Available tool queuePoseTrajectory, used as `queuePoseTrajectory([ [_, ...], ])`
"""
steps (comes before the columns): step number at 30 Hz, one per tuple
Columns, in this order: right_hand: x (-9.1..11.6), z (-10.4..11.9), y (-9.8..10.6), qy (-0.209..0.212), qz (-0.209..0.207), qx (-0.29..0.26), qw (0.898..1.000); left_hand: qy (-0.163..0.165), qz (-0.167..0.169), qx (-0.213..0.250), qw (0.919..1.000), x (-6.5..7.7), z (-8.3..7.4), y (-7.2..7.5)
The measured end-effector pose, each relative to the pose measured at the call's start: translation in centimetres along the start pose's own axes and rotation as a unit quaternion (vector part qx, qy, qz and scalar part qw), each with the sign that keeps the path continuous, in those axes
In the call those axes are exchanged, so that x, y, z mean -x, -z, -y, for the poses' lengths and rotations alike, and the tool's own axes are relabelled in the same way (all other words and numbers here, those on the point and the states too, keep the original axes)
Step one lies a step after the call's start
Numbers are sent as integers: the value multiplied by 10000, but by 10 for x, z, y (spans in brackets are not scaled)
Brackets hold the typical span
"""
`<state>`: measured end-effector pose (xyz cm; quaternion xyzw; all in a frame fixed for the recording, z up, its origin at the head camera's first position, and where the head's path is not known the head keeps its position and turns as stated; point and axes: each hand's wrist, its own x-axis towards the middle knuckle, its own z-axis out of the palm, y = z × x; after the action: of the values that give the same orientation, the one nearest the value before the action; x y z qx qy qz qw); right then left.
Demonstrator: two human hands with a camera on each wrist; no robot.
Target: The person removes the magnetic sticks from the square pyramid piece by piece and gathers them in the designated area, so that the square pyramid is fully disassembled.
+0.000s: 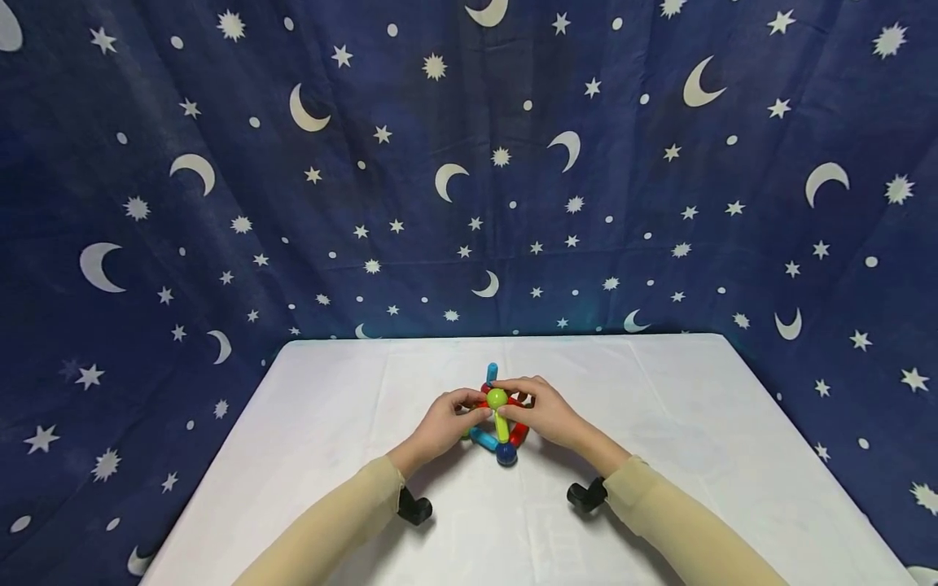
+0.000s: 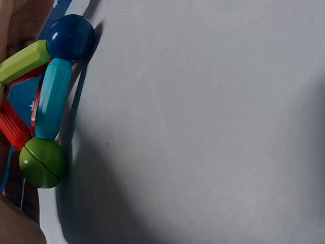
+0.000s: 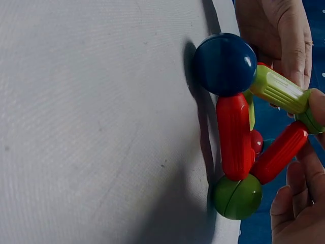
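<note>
A small framework of toy building rods and balls stands on the table. At its top is a lime-green ball [image 1: 497,398], which my right hand [image 1: 545,411] pinches between thumb and index finger. My left hand [image 1: 440,423] holds the upper end of a red rod [image 2: 12,124] at the ball's left side. Below the ball, a lime-green rod [image 1: 501,428] slopes to a dark blue ball [image 1: 506,454]. From there a light blue rod [image 2: 54,99] runs to a green ball [image 2: 42,162]. Another red rod [image 3: 235,136] leads to a second green ball [image 3: 237,196].
A light blue rod [image 1: 493,373] sticks out at the framework's far side, by a small red ball [image 3: 257,142]. The white table [image 1: 352,382] meets a dark blue moon-and-star curtain [image 1: 410,268] behind. Black wrist mounts [image 1: 415,509] hang beneath both sleeves.
</note>
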<state>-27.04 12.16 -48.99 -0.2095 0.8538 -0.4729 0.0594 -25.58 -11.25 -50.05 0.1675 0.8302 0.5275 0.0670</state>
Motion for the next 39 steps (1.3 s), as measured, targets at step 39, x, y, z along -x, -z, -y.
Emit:
queuePoseTrajectory([
  [39, -4, 4, -3, 139, 73, -335, 9993, 82, -505, 101, 9986, 28, 13, 40],
])
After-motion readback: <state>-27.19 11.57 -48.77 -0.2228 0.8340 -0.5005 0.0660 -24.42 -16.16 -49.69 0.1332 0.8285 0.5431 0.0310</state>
